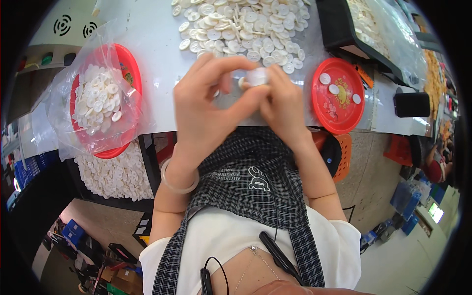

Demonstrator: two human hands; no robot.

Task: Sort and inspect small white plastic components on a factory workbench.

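Observation:
My left hand [209, 105] arches over the near edge of the pile, thumb and index finger closing on a white round disc [257, 76], slightly blurred. Against the same disc press the curled fingers of my right hand [286, 101]; whatever lies deeper in its palm is hidden. Beyond both hands spreads a heap of cream-white button-like discs [250, 29], some lying flat and others on edge. To the right of my right hand is a red plate [322, 113] with a printed pattern and a few white discs on it.
At left, a clear plastic bag of discs [98, 101] sits in a red basin [135, 69]. Below it stands a dark bin of white pieces [115, 169]. A black box [339, 29] with discs and a dark phone-like object [412, 104] are at right. An orange stool [344, 155] stands beneath.

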